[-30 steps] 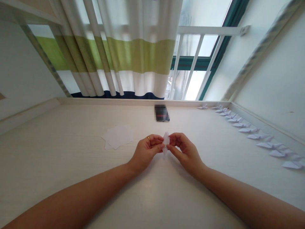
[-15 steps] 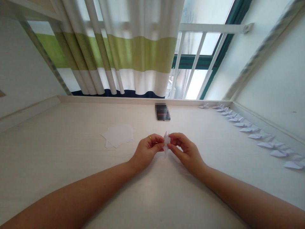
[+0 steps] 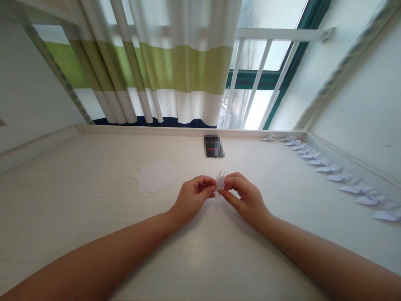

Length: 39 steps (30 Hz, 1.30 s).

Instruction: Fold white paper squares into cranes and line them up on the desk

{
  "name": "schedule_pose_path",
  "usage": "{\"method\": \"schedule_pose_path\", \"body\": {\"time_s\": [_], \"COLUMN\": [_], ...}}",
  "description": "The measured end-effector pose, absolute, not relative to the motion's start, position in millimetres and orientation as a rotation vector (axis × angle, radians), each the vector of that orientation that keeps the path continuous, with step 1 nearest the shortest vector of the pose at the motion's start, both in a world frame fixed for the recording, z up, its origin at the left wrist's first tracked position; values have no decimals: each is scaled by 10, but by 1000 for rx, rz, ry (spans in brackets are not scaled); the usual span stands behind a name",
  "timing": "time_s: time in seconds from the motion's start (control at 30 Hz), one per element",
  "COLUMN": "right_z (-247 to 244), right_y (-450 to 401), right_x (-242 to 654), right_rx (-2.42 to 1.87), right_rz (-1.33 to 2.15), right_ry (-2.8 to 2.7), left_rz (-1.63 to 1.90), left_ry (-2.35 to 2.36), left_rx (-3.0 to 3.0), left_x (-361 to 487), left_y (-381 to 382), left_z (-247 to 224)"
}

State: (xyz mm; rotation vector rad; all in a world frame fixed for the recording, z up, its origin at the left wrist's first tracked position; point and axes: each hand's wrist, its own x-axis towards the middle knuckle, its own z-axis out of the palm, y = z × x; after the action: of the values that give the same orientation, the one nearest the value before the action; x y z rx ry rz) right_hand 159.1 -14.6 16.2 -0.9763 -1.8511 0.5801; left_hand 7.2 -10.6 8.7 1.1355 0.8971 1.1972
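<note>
Between my two hands is a small white paper crane, partly folded, its pointed tips upward. My left hand, with a gold ring on one finger, pinches its left side. From the other side my right hand grips it between thumb and fingers. The fingertips hide part of the folds. To the left lies a loose stack of white paper sheets. Several finished paper cranes stand in a row along the right edge.
A dark phone-like object, blurred out, lies near the far edge of the pale board surface. A low rim borders it at the back. Beyond hang a white and green curtain and a white railing before a window.
The folded paper has tilted to the right, and its tips now spread further apart. My right fingers have shifted slightly on it; my left hand has hardly moved.
</note>
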Motion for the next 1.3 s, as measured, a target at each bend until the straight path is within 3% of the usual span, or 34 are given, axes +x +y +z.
{"method": "schedule_pose_path", "body": {"time_s": [0.7,1.3], "right_z": [207,230], "right_y": [-168,-177], "right_x": [1601,1562], "right_rx": [-758,-971], "right_rz": [1231,1204], "right_ry": [-1457,-1540], "left_rz": [1146,1210], "left_ry": [724,818], "left_rx": [1408,1228], "left_x": [-41,11], "left_y": [-128,-111], "left_z": [192,122]}}
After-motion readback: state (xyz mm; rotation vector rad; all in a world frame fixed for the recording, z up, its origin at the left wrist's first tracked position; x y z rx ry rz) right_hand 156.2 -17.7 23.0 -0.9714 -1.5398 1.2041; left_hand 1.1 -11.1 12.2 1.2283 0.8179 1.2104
